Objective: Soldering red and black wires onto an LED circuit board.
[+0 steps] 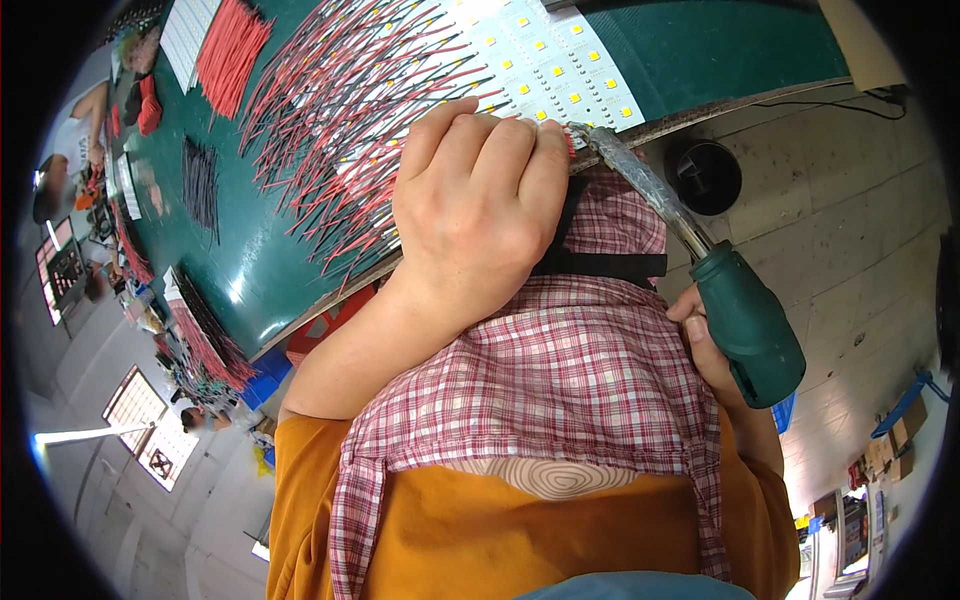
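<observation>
Curling at the near edge of the white LED circuit-board panel [555,72], the left hand [480,195] hides its fingertips from me, so I cannot tell what, if anything, they hold. I see the right hand [712,350] closed around the green-handled soldering iron [722,282], whose foil-wrapped shaft slants up to end just beside the left hand's fingers. Red and black wires [345,120] fan across the panel's left part, on the green tabletop [690,50].
</observation>
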Action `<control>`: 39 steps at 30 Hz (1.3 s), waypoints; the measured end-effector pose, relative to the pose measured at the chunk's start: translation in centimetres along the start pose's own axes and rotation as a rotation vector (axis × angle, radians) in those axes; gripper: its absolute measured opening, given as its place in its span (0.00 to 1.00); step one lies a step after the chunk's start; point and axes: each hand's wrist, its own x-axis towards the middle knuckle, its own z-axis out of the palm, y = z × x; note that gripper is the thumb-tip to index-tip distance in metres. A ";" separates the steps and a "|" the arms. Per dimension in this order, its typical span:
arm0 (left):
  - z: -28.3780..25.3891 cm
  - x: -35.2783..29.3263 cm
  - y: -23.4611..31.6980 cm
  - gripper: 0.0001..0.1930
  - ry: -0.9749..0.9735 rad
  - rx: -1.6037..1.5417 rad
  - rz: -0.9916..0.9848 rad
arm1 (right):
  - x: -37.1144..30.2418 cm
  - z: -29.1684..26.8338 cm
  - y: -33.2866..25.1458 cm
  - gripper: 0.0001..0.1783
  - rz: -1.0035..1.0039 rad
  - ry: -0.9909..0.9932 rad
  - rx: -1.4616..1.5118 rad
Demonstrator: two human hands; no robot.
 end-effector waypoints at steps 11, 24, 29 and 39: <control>-0.1 0.3 0.2 0.07 -0.018 0.003 -0.005 | 0.6 0.1 -1.1 0.08 0.120 0.131 0.602; -0.6 1.1 -0.4 0.09 -0.060 -0.064 -0.125 | 0.2 0.2 -0.1 0.07 0.059 0.089 0.426; -0.4 1.1 -0.3 0.10 -0.027 -0.071 -0.119 | 0.8 0.5 -0.3 0.12 0.033 0.175 0.355; -0.6 1.2 -0.1 0.08 -0.038 -0.054 -0.117 | 1.5 -1.1 -1.2 0.08 0.137 0.026 0.414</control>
